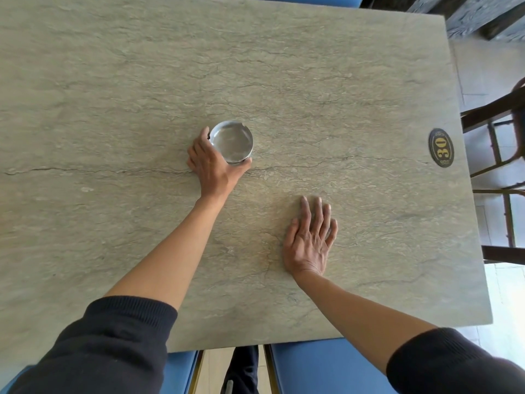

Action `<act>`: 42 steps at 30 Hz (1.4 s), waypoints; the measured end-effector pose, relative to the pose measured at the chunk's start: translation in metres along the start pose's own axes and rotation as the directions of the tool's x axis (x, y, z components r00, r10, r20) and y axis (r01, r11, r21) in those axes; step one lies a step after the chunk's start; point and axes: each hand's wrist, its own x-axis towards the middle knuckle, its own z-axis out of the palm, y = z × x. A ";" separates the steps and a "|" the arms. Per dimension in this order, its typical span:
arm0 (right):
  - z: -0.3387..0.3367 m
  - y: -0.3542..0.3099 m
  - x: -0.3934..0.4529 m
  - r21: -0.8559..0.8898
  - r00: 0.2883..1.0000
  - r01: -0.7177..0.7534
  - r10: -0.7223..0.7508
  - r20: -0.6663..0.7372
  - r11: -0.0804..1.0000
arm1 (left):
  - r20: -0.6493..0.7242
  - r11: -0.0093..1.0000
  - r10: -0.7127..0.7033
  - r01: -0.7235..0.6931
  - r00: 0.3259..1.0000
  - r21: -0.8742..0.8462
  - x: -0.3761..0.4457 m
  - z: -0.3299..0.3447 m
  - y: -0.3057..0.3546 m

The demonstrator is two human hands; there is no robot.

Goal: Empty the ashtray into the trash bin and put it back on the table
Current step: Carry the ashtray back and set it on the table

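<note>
- The ashtray (232,141) — round, clear glass with a notch in its rim — stands on the stone-patterned table (312,81) just left of the frame's centre, and looks clean inside.
- The left hand (211,163) wraps it from the lower left: the thumb lies along its lower right edge, the fingers curl round its left side, closed on the glass.
- The right hand (309,237) lies flat on the table in the lower right of centre, palm down, fingers straight and slightly spread, holding nothing — well apart from the ashtray.
- Both forearms are bare, with dark sleeves (113,336) pushed up near the bottom corners.
- An oval plaque (441,147) reading "30" sits at the table's right edge.
- Blue seats (326,368) show along the bottom edge, and dark wooden chairs (500,137) at the right.
</note>
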 end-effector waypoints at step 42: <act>0.001 0.008 -0.005 -0.011 0.997 0.073 -0.073 -0.013 0.997 | 0.243 0.960 0.216 -0.252 0.945 0.123 -0.243 -0.071 -0.060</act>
